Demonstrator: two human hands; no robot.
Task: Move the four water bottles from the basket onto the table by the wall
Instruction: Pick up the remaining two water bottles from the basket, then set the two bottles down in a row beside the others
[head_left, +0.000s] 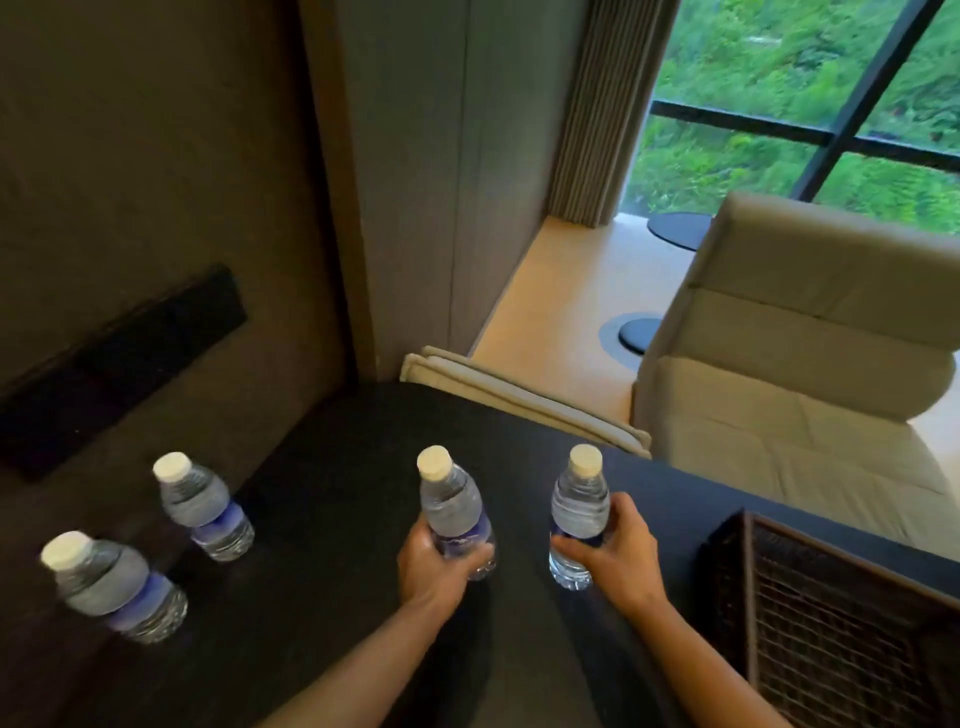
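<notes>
Two clear water bottles with white caps and blue labels stand upright on the dark table by the wall: one at the near left, one farther back. My left hand grips a third bottle around its lower half, upright over the table's middle. My right hand holds a fourth bottle the same way, just to the right. Whether these two touch the tabletop I cannot tell. The dark woven basket sits at the table's right, its visible inside holding nothing.
A beige armchair stands beyond the table's right edge, with a folded beige cloth at the far table edge. A black strip is mounted on the wall at left. A window and curtain are behind.
</notes>
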